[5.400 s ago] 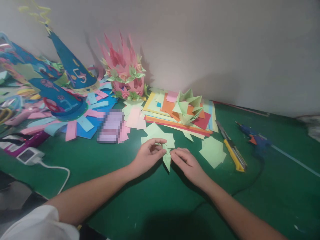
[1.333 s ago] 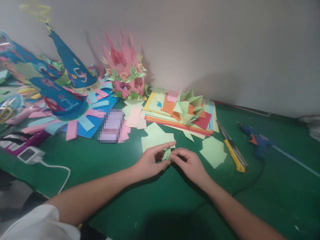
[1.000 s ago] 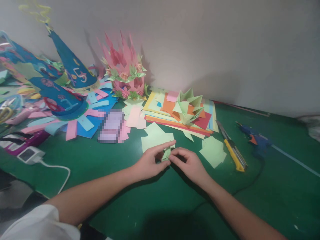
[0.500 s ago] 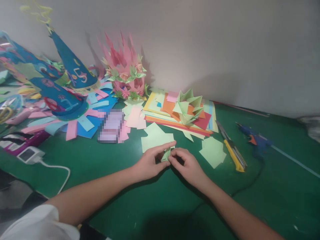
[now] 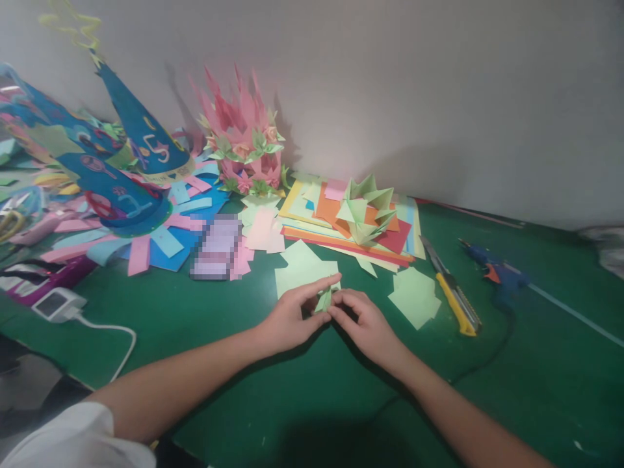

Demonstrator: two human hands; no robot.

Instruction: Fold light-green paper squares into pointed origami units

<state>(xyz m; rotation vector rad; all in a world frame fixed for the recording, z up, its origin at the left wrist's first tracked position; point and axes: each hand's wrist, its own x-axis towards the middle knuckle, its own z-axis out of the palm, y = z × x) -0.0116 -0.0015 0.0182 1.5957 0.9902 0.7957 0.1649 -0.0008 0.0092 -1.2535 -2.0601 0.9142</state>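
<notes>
A small folded piece of light green paper point(image 5: 324, 301) is held between my two hands, above the green table point(image 5: 234, 403). My left hand point(image 5: 297, 313) grips it from the left, thumb below and fingers above. From the right, my right hand point(image 5: 358, 316) pinches its edge with thumb and forefinger. Part of the paper is hidden by the fingers. Flat light green sheets point(image 5: 302, 266) lie just beyond my left hand. More green paper squares point(image 5: 416, 297) rest to the right of my right hand.
A yellow utility knife point(image 5: 457, 302) and a blue glue gun point(image 5: 507, 273) lie at right. Behind, a green folded-paper ring point(image 5: 358, 211) sits on a stack of coloured paper point(image 5: 297, 205). A pink paper crown point(image 5: 244, 136), blue cone hats point(image 5: 146, 133) and a white cable point(image 5: 134, 341) are left.
The folded green paper has turned slightly between my fingers, and more of its face shows. Both hands keep nearly the same place and grip.
</notes>
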